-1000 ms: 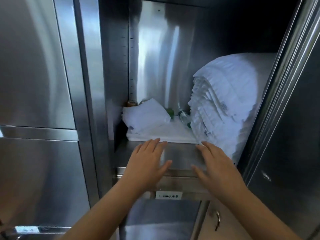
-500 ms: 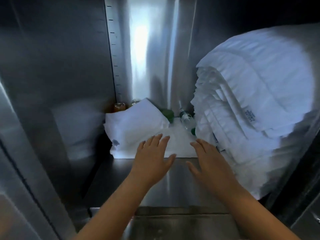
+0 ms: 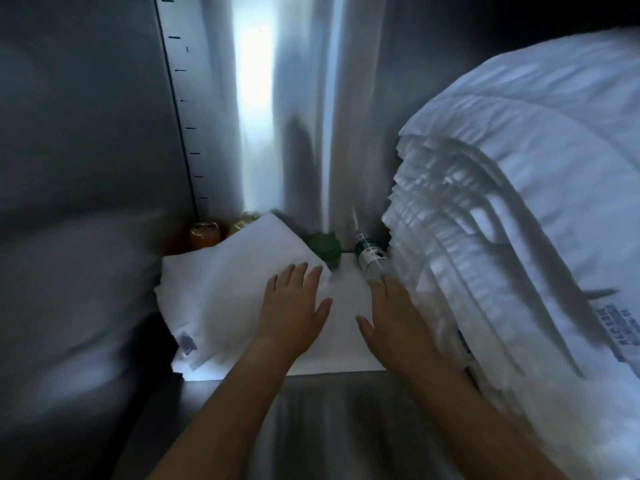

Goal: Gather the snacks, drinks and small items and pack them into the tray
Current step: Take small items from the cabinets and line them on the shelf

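Note:
Inside a steel cabinet, a clear bottle with a green label (image 3: pixel 370 255) lies at the back of the shelf, beside a green cup-like item (image 3: pixel 324 248). An orange-filled jar (image 3: pixel 204 234) and a yellowish one (image 3: pixel 244 221) stand in the back left corner, half hidden by a folded white cloth (image 3: pixel 221 289). My left hand (image 3: pixel 292 306) is flat with fingers straight over that cloth. My right hand (image 3: pixel 398 311) is flat too, fingertips just short of the bottle. Both hands hold nothing. No tray is in view.
A tall stack of folded white linen (image 3: pixel 512 237) fills the right side of the shelf and overhangs my right wrist. Steel walls (image 3: pixel 86 168) close in left and behind. Bare steel shelf (image 3: pixel 329 410) lies under my forearms.
Both hands and the camera have moved deeper into the cabinet, from the shelf's front edge onto the white cloth, closer to the bottle and jars.

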`<act>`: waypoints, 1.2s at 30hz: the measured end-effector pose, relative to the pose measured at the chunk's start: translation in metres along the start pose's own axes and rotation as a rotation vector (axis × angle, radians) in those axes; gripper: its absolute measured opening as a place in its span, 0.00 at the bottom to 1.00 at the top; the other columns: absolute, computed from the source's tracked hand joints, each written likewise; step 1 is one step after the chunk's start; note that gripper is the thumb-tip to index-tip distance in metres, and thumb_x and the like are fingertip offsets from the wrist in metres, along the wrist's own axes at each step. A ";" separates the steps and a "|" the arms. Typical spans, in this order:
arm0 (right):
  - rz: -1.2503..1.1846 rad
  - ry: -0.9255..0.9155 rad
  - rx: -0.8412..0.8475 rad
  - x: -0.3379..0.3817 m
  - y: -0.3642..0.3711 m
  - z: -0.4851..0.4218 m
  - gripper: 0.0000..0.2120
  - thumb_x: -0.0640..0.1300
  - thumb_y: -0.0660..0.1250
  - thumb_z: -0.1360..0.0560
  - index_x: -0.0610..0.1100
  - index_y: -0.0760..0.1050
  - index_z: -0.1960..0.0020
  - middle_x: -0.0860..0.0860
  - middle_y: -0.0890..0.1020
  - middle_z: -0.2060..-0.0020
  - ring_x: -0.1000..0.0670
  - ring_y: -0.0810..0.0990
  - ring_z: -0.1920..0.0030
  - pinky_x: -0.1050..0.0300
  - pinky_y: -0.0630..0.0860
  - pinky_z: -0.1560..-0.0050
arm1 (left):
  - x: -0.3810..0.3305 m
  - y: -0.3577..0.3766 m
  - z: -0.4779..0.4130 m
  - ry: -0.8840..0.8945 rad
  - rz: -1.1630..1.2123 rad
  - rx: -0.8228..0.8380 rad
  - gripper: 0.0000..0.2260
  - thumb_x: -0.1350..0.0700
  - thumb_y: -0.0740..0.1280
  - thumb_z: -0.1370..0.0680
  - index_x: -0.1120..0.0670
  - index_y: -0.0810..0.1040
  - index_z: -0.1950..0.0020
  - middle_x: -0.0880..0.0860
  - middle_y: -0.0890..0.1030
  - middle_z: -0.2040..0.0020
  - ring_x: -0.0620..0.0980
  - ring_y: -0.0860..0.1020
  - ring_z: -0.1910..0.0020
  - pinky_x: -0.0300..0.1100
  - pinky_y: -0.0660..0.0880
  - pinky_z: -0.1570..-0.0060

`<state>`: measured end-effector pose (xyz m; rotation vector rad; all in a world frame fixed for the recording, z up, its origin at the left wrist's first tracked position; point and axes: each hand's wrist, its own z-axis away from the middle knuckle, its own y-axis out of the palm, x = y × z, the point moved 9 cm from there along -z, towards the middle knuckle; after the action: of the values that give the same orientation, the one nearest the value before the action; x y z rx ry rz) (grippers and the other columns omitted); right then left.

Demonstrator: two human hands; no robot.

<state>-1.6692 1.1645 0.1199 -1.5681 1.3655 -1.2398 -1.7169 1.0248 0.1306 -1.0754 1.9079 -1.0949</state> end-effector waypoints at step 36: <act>0.302 0.265 0.002 -0.038 0.065 -0.091 0.25 0.42 0.56 0.21 0.41 0.57 0.26 0.47 0.68 0.33 0.47 0.68 0.35 0.56 0.74 0.49 | 0.011 0.117 -0.180 0.011 -0.337 0.476 0.28 0.43 0.54 0.19 0.54 0.53 0.24 0.62 0.58 0.25 0.63 0.71 0.37 0.52 0.71 0.45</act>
<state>-1.7751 1.1961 0.0781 -1.1699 1.6957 -1.2883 -1.9114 1.1109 0.0982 -1.1292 1.3902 -1.6421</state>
